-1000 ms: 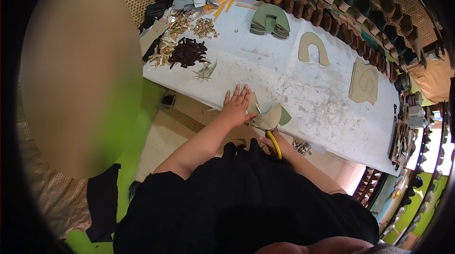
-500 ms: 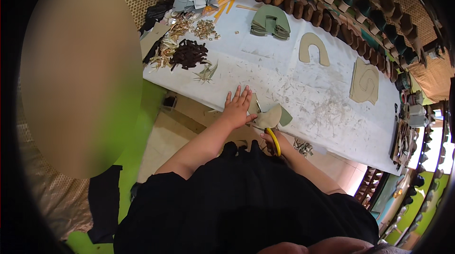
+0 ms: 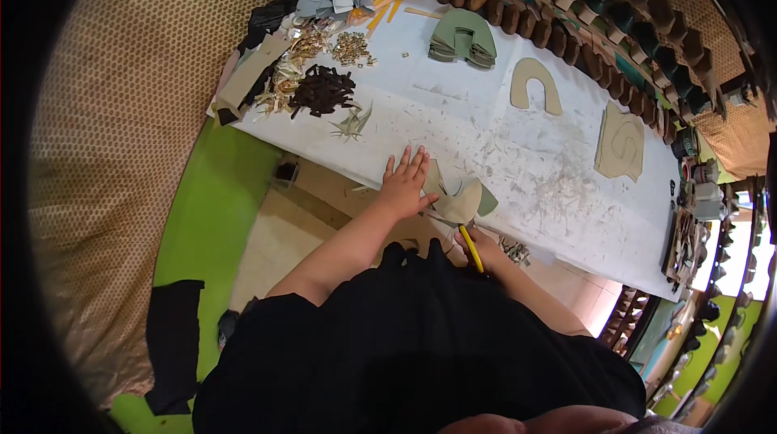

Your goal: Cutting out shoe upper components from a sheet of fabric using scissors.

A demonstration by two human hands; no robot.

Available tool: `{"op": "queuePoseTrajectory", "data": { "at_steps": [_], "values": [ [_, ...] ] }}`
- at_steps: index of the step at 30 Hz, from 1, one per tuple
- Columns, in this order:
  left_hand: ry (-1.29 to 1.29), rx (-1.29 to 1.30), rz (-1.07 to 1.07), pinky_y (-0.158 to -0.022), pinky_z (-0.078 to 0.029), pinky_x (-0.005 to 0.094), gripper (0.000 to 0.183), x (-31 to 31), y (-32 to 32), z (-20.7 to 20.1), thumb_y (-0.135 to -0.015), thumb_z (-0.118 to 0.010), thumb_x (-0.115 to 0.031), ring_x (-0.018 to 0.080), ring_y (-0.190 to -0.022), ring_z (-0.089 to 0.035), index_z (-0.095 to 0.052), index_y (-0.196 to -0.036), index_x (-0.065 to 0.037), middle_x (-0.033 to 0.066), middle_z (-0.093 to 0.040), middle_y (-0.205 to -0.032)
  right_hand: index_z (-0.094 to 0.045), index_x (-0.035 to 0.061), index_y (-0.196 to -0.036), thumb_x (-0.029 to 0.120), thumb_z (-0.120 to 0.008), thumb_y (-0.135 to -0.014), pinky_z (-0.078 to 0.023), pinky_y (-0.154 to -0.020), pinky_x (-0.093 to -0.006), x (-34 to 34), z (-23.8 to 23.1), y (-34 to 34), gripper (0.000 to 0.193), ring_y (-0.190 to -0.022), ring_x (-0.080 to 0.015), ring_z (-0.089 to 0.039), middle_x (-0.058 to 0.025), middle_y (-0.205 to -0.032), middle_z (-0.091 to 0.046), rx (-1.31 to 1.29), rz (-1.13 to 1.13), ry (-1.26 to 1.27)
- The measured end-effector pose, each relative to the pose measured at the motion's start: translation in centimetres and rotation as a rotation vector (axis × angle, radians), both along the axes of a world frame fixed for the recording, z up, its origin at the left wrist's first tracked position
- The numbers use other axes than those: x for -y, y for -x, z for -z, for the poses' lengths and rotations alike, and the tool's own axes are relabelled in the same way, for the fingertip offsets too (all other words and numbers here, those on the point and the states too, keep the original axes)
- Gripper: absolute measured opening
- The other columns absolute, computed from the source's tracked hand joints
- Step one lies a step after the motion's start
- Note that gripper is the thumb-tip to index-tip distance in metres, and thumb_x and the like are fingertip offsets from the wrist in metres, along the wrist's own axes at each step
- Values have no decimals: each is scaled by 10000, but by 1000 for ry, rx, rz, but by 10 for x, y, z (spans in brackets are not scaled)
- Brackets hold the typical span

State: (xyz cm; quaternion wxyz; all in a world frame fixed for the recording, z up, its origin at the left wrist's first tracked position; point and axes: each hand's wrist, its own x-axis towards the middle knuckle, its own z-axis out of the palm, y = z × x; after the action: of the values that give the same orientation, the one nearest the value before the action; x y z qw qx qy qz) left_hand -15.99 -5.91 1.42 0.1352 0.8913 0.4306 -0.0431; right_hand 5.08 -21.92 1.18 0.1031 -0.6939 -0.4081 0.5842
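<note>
My left hand [image 3: 405, 183] lies flat with its fingers spread at the near edge of the table, its thumb against a beige cut piece [image 3: 458, 204]. That piece curves upward and hangs slightly over the edge. A green piece [image 3: 487, 201] shows beside it on the right. My right hand [image 3: 481, 246] is closed around the yellow handle of a pair of scissors [image 3: 469, 248], just below the beige piece. The blades are mostly hidden under the material.
On the white table [image 3: 453, 122] stand a stack of green U-shaped pieces [image 3: 461, 37], a beige U-shaped piece [image 3: 534, 86] and beige sheets [image 3: 621, 141]. Dark strips [image 3: 322, 92], gold bits [image 3: 351, 48] and trimmings [image 3: 353, 121] lie at left. Brown shoe lasts [image 3: 558, 31] line the far edge.
The scissors have turned so the handle shows narrower, and the blade seen above the beige piece is hidden now. My left hand stays put. The person at the left has gone from view.
</note>
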Motion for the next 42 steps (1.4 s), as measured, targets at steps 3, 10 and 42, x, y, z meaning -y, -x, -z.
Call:
{"op": "queuePoseTrajectory", "data": {
  "at_steps": [3,10,42],
  "values": [
    [0,8,2,-1197,-95,559,938,0,0,-1,-913,-498,-620,317,-1529,-70,-115,-1583,-86,84,-79,-1663,-616,-42,-1125,665,-563,-898,-490,-859,-414,-4,2,2,745,-987,-358,-652,-260,-1015,-673,-59,36,40],
    [-5,19,1,-1199,-88,553,968,0,0,2,-903,-508,-632,318,-1529,-70,-104,-1582,-73,97,-78,-1662,-617,-50,-1131,665,-562,-896,-493,-890,-438,-13,-7,11,755,-1028,-404,-652,-275,-1017,-681,48,2,-29],
    [-35,76,-9,-1207,-79,536,987,2,3,3,-872,-538,-656,299,-1530,-81,-169,-1572,-66,81,-112,-1659,-522,100,-782,563,-584,-949,-348,-416,-289,3,28,28,496,-432,-130,-433,3,-554,-458,-114,190,-128]
  ]
}}
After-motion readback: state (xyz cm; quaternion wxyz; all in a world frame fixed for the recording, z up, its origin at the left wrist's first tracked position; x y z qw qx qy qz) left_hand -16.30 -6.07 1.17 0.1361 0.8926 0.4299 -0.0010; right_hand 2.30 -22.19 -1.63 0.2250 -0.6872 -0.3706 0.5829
